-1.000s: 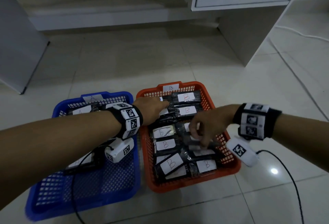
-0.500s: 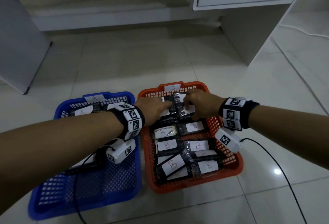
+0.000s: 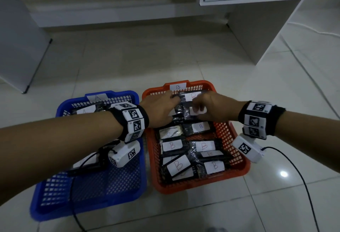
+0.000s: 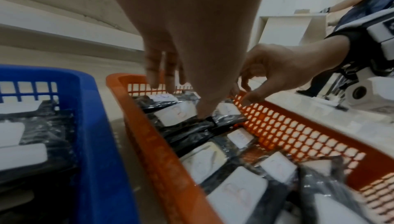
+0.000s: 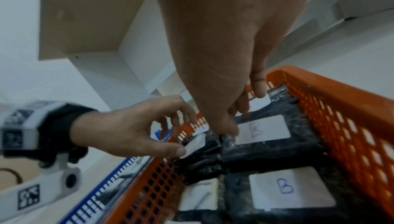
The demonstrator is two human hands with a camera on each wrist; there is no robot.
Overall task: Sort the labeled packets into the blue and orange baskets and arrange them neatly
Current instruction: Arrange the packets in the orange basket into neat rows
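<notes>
Black wristbands with white markers

Both forearms reach forward, left hand and right hand close together, fingers angled downward.

Under both hands sits the orange basket, its walls a lattice of small square holes. Beside the left hand is the blue basket, with the same lattice. The packets are glossy black with white labels, lettered B (some red, some blue). Black wristbands carry white tiles with black-and-white square codes.
</notes>
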